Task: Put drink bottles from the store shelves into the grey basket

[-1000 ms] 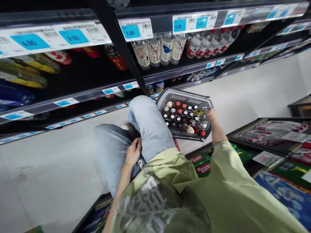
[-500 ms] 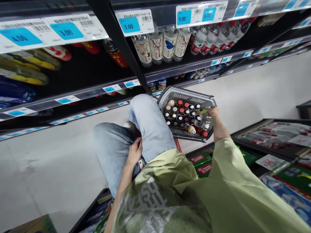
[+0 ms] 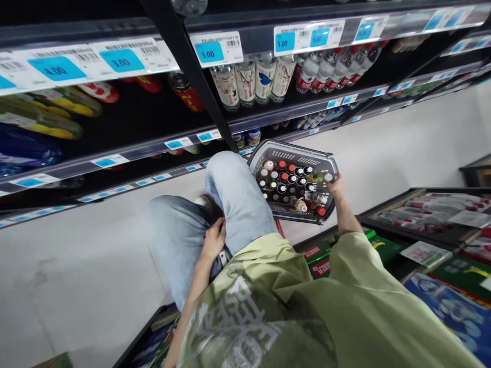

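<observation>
A grey plastic shopping basket (image 3: 295, 150) stands on the floor beyond my right knee, packed with upright bottles (image 3: 282, 176) with white, red and dark caps. Several bottles lie slanted at its right end, among them a yellow-green one (image 3: 315, 178) and a clear one (image 3: 316, 197). My right hand (image 3: 336, 187) is closed at the basket's right rim, close to a white cap (image 3: 328, 177). Against my bent legs rests my left hand (image 3: 215, 238), its fingers curled together; whatever they may hold is hidden.
Shelves with drinks and price tags (image 3: 210, 51) run along the far side, holding white-labelled bottles (image 3: 245, 84) and red-labelled bottles (image 3: 307, 74). On the right, a low display (image 3: 425, 212) holds more bottles. Green cartons (image 3: 319, 258) stand close to my right side.
My right hand has shifted from over the yellow-green bottle to the basket's rim; a white cap now shows beside it. My left hand stays at my legs. The view has tilted slightly.
</observation>
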A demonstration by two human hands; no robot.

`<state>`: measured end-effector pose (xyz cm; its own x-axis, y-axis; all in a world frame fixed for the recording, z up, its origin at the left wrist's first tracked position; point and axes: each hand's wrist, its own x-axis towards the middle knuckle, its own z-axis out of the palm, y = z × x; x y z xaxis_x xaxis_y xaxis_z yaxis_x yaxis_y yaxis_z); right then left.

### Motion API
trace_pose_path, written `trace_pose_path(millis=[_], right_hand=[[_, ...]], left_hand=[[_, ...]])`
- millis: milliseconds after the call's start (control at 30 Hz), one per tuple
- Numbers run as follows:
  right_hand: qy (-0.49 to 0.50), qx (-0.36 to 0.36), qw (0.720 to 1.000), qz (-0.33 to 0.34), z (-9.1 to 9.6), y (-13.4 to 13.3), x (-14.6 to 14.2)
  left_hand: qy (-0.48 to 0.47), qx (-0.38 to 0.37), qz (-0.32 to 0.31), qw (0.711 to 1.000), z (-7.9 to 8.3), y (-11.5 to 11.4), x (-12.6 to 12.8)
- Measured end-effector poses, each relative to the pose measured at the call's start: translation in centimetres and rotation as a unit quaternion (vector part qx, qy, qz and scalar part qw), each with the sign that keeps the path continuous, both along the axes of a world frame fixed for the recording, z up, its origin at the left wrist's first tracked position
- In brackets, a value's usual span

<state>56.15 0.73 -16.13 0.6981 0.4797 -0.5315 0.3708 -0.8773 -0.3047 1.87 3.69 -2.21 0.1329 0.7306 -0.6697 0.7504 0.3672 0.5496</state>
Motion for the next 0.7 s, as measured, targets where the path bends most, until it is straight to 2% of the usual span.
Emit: trace_pose_path(millis=[233,400,533,700], right_hand=[[-0.022,-0.007,1.0,-0.014,2.5,-3.0,-1.7],[-0.032,0.021,0.999,0.003,4.2,-3.4,-3.5],[-0.026,0.062,0.997,0.047,6.2,-1.3,-5.1],[-0.01,0.137,0.984,0.113,8.8,4.7,-7.9]], left_hand=[[-0.023,0.036,-0.016,0.999,0.0,-0.1,0.0],[-0.051,0.065,-0.016,0.996,-0.2,-0.5,-0.4],[-0.072,0.085,-0.004,0.994,0.3,-1.2,-0.3],[-0.092,0.111,0.02,0.989,1.1,-1.6,-0.4]])
